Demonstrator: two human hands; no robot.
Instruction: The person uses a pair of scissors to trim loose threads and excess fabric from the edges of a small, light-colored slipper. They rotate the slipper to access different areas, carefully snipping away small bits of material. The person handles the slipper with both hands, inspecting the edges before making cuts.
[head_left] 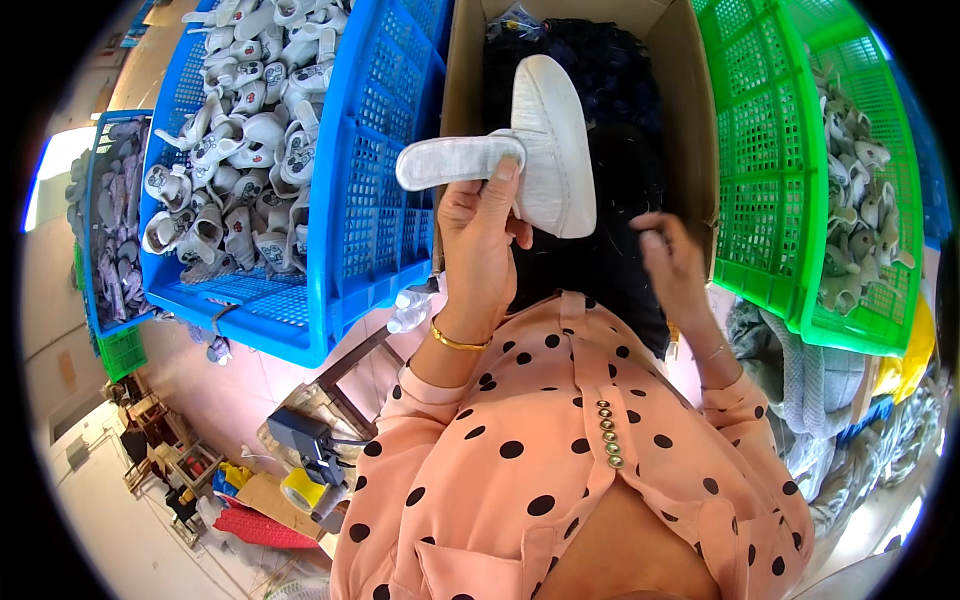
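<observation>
One white baby shoe (548, 135) in left hand (480, 235); right hand (672, 262) empty

Light: bright, even daylight, colours vivid
Glare: blown-out white patches at far left and lower right
Edges: strong fisheye bending, black corners
Focus: mostly sharp

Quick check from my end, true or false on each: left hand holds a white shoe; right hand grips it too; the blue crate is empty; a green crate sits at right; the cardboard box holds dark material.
1. The left hand holds a white baby shoe. True.
2. The right hand grips it too. False: it hangs apart, over the dark material.
3. The blue crate is empty. False: it holds many small shoes.
4. A green crate sits at right. True.
5. The cardboard box holds dark material. True.
</observation>
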